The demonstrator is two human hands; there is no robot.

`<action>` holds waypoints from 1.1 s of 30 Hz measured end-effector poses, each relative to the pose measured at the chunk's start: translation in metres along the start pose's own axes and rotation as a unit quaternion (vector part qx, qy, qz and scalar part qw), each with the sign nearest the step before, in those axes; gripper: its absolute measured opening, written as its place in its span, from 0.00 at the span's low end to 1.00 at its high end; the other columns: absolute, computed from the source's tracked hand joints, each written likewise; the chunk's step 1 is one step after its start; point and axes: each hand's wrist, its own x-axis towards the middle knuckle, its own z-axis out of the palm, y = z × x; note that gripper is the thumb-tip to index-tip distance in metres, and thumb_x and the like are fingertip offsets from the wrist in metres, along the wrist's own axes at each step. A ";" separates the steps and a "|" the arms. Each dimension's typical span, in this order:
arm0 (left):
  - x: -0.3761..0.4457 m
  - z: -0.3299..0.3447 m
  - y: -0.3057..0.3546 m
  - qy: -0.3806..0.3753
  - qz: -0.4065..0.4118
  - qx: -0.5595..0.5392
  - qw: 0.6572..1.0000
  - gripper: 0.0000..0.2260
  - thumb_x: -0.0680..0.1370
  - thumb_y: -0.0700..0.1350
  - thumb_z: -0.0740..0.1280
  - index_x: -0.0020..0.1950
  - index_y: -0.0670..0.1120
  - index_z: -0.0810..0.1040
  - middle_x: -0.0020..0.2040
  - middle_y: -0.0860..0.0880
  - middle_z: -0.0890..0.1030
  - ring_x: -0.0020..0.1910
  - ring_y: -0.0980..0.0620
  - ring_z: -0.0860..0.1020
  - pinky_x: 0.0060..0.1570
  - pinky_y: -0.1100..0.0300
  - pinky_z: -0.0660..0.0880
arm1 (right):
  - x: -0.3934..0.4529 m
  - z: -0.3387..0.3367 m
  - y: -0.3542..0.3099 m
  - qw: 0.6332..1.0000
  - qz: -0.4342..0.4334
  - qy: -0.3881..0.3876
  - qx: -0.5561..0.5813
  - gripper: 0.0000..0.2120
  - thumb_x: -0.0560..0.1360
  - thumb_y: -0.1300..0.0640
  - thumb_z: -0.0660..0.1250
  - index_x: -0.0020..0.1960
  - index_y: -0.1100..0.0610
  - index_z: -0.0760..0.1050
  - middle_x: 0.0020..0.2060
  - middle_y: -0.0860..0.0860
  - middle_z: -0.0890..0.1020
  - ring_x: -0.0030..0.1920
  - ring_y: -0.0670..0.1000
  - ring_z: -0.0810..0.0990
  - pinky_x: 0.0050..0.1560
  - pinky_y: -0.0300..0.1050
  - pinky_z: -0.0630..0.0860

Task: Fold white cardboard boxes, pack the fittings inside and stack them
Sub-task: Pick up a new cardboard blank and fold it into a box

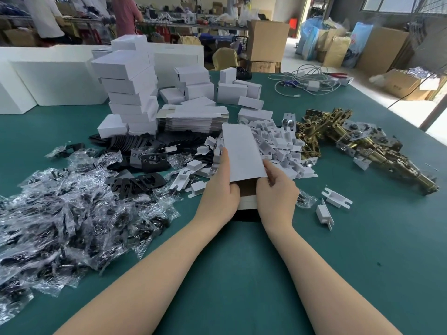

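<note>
Head view: left hand (219,189) and right hand (278,189) both curled around white cardboard box (243,153), gripping its near open end from either side. Box held tilted above green surface (242,274), just before heap of white inserts (283,146).

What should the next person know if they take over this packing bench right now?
Left hand and right hand both grip a white box being folded, near end open. Finished boxes stack at far left; flat blanks behind the white inserts. Brass fittings lie right, bagged parts left, black plates between. Left: finish folding, pack, stack.
</note>
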 end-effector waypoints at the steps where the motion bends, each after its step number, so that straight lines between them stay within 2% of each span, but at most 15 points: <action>1: 0.000 0.002 0.000 -0.002 0.006 0.012 1.000 0.38 0.74 0.31 0.54 0.81 0.53 0.47 0.73 0.48 0.69 0.67 0.47 0.71 0.64 0.50 0.71 | 0.000 0.000 -0.001 0.999 0.016 0.005 0.034 0.18 0.77 0.61 0.62 0.64 0.48 0.80 0.54 0.39 0.84 0.52 0.40 0.81 0.56 0.37 0.76; 4: 0.001 0.008 -0.003 -0.005 0.015 0.064 0.998 0.36 0.76 0.33 0.55 0.81 0.50 0.45 0.65 0.41 0.72 0.61 0.44 0.71 0.56 0.52 0.71 | 0.000 -0.001 -0.002 0.988 0.055 0.008 0.143 0.17 0.77 0.61 0.64 0.57 0.42 0.81 0.51 0.35 0.84 0.53 0.36 0.81 0.54 0.37 0.77; 7: 0.002 0.012 -0.003 -0.028 0.017 0.076 0.997 0.33 0.79 0.39 0.56 0.80 0.49 0.44 0.65 0.39 0.71 0.61 0.42 0.72 0.60 0.48 0.72 | 0.003 0.001 -0.001 0.969 0.078 -0.003 0.234 0.16 0.78 0.63 0.64 0.56 0.46 0.82 0.52 0.40 0.85 0.56 0.41 0.82 0.57 0.42 0.78; 10: 0.001 0.010 -0.005 -0.070 0.004 0.089 0.994 0.36 0.78 0.59 0.58 0.80 0.53 0.41 0.65 0.43 0.68 0.65 0.49 0.66 0.63 0.55 0.68 | 0.007 -0.001 0.002 0.947 0.123 -0.015 0.296 0.14 0.79 0.65 0.63 0.60 0.55 0.82 0.53 0.47 0.86 0.58 0.49 0.83 0.58 0.46 0.79; 12: 0.000 0.007 -0.003 -0.063 0.013 0.067 0.996 0.37 0.76 0.68 0.53 0.80 0.53 0.46 0.65 0.46 0.69 0.65 0.53 0.66 0.60 0.57 0.67 | 0.009 -0.003 0.002 0.940 0.136 -0.033 0.311 0.14 0.79 0.65 0.63 0.60 0.55 0.82 0.53 0.51 0.86 0.57 0.53 0.83 0.57 0.49 0.80; 14: 0.002 0.005 -0.002 0.005 0.034 -0.025 0.999 0.27 0.81 0.63 0.52 0.76 0.50 0.58 0.56 0.49 0.79 0.55 0.57 0.77 0.53 0.62 0.72 | 0.010 -0.004 0.000 0.937 0.135 -0.047 0.318 0.12 0.79 0.63 0.64 0.54 0.51 0.84 0.51 0.52 0.86 0.56 0.55 0.83 0.56 0.53 0.80; 16: 0.007 0.001 -0.004 0.075 0.003 -0.121 0.990 0.13 0.84 0.53 0.56 0.67 0.52 0.62 0.47 0.49 0.82 0.44 0.60 0.80 0.45 0.66 0.73 | 0.009 -0.002 -0.002 0.933 0.133 -0.077 0.326 0.13 0.79 0.64 0.64 0.51 0.50 0.85 0.50 0.52 0.86 0.52 0.54 0.84 0.54 0.52 0.80; 18: 0.015 -0.007 -0.009 0.086 -0.060 -0.255 0.961 0.13 0.83 0.46 0.62 0.65 0.52 0.62 0.53 0.47 0.83 0.51 0.55 0.81 0.53 0.61 0.76 | 0.008 0.001 -0.002 0.926 0.133 -0.128 0.331 0.15 0.79 0.67 0.63 0.56 0.52 0.83 0.50 0.53 0.86 0.50 0.52 0.84 0.50 0.49 0.81; 20: 0.020 -0.015 -0.014 0.050 -0.111 -0.397 0.910 0.17 0.79 0.42 0.67 0.66 0.49 0.68 0.53 0.49 0.84 0.52 0.52 0.82 0.52 0.58 0.78 | 0.008 -0.001 0.000 0.917 0.130 -0.189 0.325 0.20 0.78 0.72 0.59 0.60 0.55 0.80 0.52 0.54 0.86 0.51 0.52 0.84 0.47 0.47 0.81; 23: 0.023 -0.025 -0.021 0.022 -0.125 -0.474 0.871 0.15 0.76 0.38 0.68 0.62 0.47 0.77 0.50 0.48 0.85 0.48 0.50 0.83 0.48 0.56 0.80 | 0.013 -0.012 0.001 0.879 0.136 -0.304 0.341 0.25 0.75 0.77 0.56 0.65 0.58 0.76 0.55 0.55 0.83 0.54 0.54 0.81 0.54 0.47 0.80; 26: 0.022 -0.026 -0.022 0.016 -0.119 -0.488 0.865 0.16 0.78 0.33 0.65 0.65 0.43 0.76 0.52 0.46 0.85 0.50 0.47 0.83 0.49 0.55 0.80 | 0.016 -0.020 -0.001 0.844 0.165 -0.344 0.376 0.19 0.77 0.64 0.63 0.68 0.60 0.74 0.59 0.57 0.81 0.57 0.54 0.81 0.59 0.50 0.78; 27: 0.022 -0.026 -0.022 0.005 -0.115 -0.487 0.866 0.17 0.77 0.33 0.66 0.65 0.42 0.76 0.53 0.45 0.85 0.51 0.47 0.83 0.49 0.55 0.80 | 0.017 -0.019 -0.001 0.861 0.177 -0.310 0.362 0.18 0.76 0.56 0.65 0.65 0.58 0.76 0.57 0.55 0.83 0.55 0.53 0.82 0.56 0.50 0.79; 29: 0.019 -0.024 -0.017 -0.020 -0.109 -0.465 0.878 0.19 0.74 0.35 0.69 0.65 0.43 0.76 0.54 0.44 0.85 0.51 0.46 0.83 0.49 0.54 0.81 | 0.018 -0.016 -0.001 0.925 0.169 -0.213 0.265 0.17 0.76 0.44 0.66 0.56 0.56 0.80 0.50 0.52 0.85 0.48 0.52 0.84 0.48 0.51 0.79; 31: 0.016 -0.020 -0.014 -0.031 -0.106 -0.439 0.892 0.16 0.74 0.35 0.70 0.62 0.44 0.78 0.52 0.44 0.85 0.49 0.47 0.84 0.45 0.56 0.81 | 0.019 -0.015 0.000 0.972 0.116 -0.141 0.146 0.23 0.79 0.43 0.63 0.51 0.64 0.78 0.43 0.53 0.83 0.43 0.54 0.80 0.43 0.52 0.76; 33: 0.014 -0.016 -0.011 -0.010 -0.116 -0.420 0.900 0.09 0.76 0.38 0.70 0.55 0.46 0.79 0.46 0.48 0.86 0.44 0.51 0.84 0.42 0.58 0.80 | 0.020 -0.015 0.003 0.990 0.052 -0.114 0.060 0.26 0.81 0.44 0.59 0.49 0.70 0.73 0.39 0.56 0.76 0.39 0.54 0.74 0.38 0.54 0.71</action>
